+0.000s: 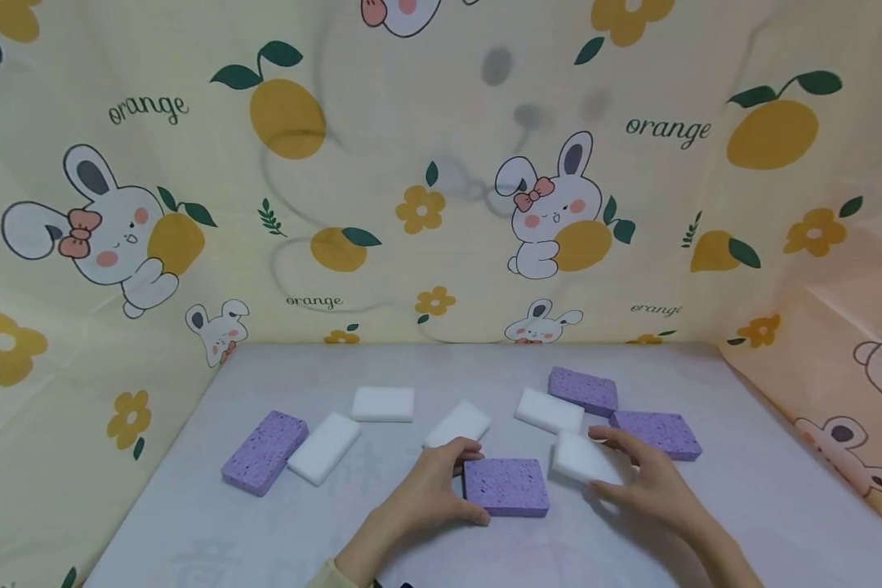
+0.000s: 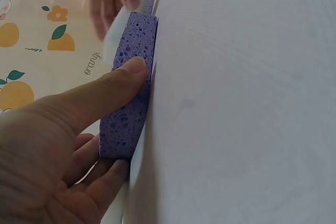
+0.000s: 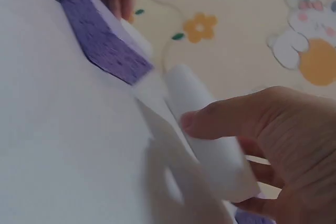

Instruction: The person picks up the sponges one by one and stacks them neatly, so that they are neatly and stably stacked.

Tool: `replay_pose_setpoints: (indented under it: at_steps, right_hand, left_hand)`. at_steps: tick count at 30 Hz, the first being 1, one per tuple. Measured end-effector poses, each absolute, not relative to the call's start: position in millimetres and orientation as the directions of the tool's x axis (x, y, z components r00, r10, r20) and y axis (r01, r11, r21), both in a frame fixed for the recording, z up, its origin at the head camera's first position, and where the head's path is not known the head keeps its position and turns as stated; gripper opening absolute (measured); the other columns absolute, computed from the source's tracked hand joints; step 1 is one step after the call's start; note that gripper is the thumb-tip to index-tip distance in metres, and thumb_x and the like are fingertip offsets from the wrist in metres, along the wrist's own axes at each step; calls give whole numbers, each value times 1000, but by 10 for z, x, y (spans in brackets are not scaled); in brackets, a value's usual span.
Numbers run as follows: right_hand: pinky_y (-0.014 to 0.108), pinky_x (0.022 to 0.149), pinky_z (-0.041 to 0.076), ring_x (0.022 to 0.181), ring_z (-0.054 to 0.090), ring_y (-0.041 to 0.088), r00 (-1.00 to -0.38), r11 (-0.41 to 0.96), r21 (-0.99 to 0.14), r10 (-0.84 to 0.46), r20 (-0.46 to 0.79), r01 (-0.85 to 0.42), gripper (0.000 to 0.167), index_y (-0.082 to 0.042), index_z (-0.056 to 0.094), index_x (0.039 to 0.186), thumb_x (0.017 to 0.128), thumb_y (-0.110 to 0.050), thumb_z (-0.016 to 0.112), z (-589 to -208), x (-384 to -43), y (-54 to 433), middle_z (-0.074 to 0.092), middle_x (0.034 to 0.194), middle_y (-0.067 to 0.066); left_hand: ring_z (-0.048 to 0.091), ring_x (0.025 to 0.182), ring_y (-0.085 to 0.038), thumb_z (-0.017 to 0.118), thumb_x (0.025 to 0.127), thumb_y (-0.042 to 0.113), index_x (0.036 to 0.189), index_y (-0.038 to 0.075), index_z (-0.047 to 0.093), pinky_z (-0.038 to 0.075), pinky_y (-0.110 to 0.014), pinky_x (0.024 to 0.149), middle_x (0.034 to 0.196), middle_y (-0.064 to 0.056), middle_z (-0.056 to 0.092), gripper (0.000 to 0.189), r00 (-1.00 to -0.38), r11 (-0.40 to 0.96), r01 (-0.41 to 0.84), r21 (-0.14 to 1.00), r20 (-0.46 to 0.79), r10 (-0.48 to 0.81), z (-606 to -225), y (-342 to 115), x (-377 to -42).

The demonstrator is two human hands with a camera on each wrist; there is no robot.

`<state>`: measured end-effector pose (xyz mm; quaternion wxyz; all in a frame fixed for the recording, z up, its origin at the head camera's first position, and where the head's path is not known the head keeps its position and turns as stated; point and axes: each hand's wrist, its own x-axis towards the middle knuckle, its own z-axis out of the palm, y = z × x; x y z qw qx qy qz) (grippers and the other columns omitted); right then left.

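In the head view my left hand (image 1: 434,486) holds a purple sponge (image 1: 507,487) by its left end, at the front middle of the table. Its thumb presses the near long side, as the left wrist view shows on the pitted purple face (image 2: 128,40), with fingers behind. To the right, my right hand (image 1: 650,482) pinches a white block-shaped sponge (image 1: 586,457) between thumb and fingers. That white sponge (image 3: 210,150) is tilted and casts a shadow on the tabletop in the right wrist view. Behind the left hand lies another white sponge (image 1: 459,423), partly covered by the fingers.
At the left a purple sponge (image 1: 265,453) lies beside a white one (image 1: 325,447), with another white sponge (image 1: 383,404) farther back. Behind my right hand are a white sponge (image 1: 549,410) and two purple ones (image 1: 583,390). A patterned cloth (image 1: 456,163) surrounds the pale table (image 1: 250,547).
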<state>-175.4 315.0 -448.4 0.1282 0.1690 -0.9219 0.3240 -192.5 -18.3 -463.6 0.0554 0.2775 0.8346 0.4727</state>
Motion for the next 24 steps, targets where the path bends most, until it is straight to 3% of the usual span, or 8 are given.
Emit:
replay_pose_setpoints:
  at_steps: [4, 6, 14, 24]
  right_hand:
    - [19, 93, 47, 111, 58, 19, -889, 625, -636, -268, 371, -453, 71, -9, 57, 132, 70, -21, 91, -4419, -1741, 3035, 64, 124, 5]
    - [15, 94, 45, 111, 57, 17, -881, 559, -682, -318, 351, -473, 70, -11, 56, 133, 73, -21, 89, -4356, -1750, 2980, 63, 126, 4]
    - [31, 91, 52, 115, 56, 20, -865, 465, -765, -444, 233, -445, 67, -15, 56, 133, 75, -25, 88, -4240, -1840, 2728, 62, 125, -2]
    - [36, 96, 50, 114, 57, 20, -821, 474, -698, -485, 302, -537, 68, -9, 59, 127, 70, -30, 90, -4383, -1824, 2472, 62, 124, -1]
  left_hand:
    - [60, 114, -18, 96, 59, 20, 130, 1, 54, 46, -30, 100, 123, -6, 64, 84, -839, 388, 404, 829, 167, 517, -4653, -171, -1927]
    - [60, 113, -18, 96, 60, 21, 130, 2, 53, 46, -30, 100, 124, -4, 64, 85, -842, 385, 394, 834, 159, 516, -4656, -170, -1933]
    - [60, 114, -22, 96, 59, 22, 132, 2, 53, 47, -33, 100, 125, -7, 63, 87, -851, 392, 367, 844, 134, 508, -4640, -221, -1955]
    - [60, 113, -19, 97, 59, 21, 130, 3, 53, 47, -27, 98, 124, -5, 63, 85, -847, 362, 361, 860, 140, 512, -4643, -190, -1963]
